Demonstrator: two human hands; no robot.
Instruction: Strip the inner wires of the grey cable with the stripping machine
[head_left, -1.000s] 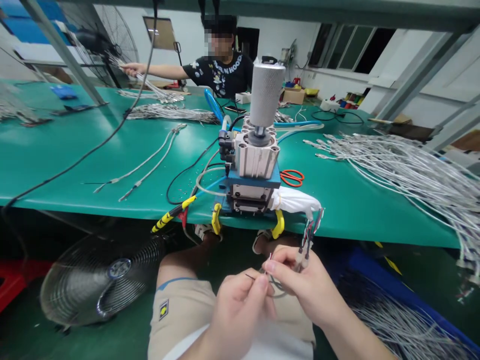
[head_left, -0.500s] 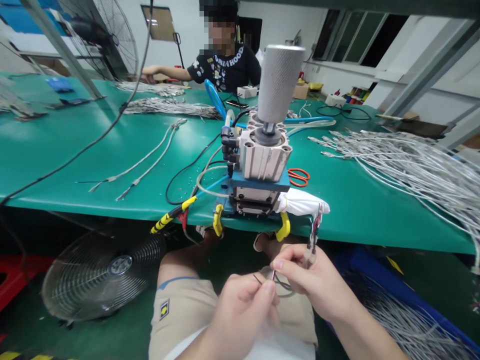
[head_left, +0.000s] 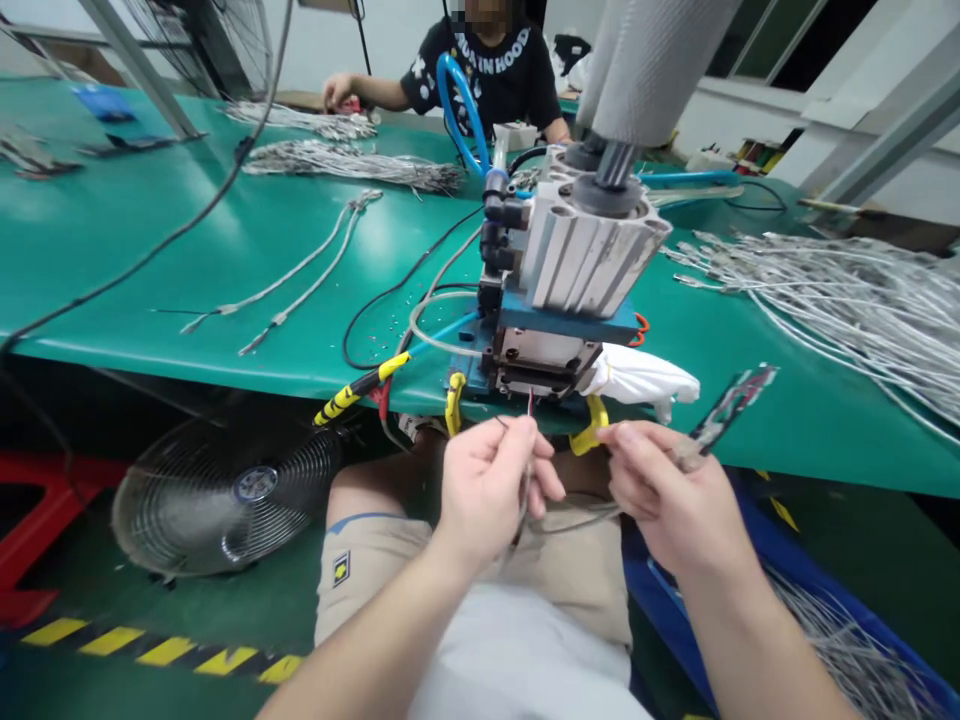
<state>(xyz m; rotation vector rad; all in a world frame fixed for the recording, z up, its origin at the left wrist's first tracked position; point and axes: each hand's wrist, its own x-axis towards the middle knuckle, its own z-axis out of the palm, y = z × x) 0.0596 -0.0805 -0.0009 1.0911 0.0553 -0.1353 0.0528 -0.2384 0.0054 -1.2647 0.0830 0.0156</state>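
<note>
A worker's left hand [head_left: 487, 480] is pinching a thin wire [head_left: 530, 403] at the pneumatic press [head_left: 570, 290]; the right hand [head_left: 667, 495] is gripping a cable [head_left: 724, 410] beside piled cables [head_left: 847, 300].

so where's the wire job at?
Done: two cables lie apart on the table, looking finished. In hand: left hand pinches a wire tip at the press mouth; right hand holds the cable's other wires. Left: the pile at right.
</note>
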